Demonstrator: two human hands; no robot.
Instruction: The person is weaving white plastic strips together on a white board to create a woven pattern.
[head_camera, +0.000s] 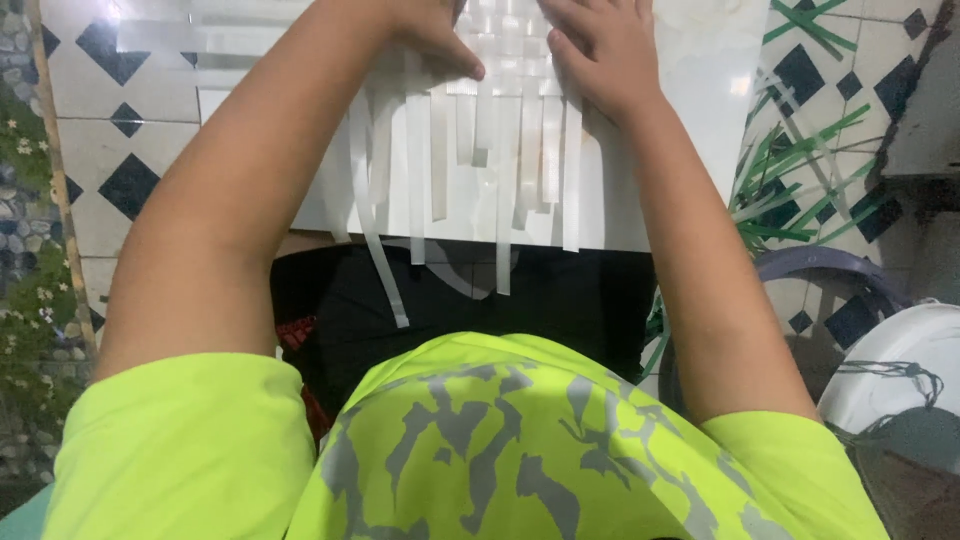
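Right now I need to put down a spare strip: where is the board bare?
The white board is bare right of the right hand. The middle is crowded with woven strips under both hands; green strips litter the tiles.

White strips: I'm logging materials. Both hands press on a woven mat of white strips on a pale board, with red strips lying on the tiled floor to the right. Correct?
Not quite. The head view shows the loose strips on the floor are green, not red. Both the left hand and right hand do press on the white woven strips on the pale board.

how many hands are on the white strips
2. The left hand presses the woven white strips at top centre; the right hand lies just beside it. Both are partly cut off.
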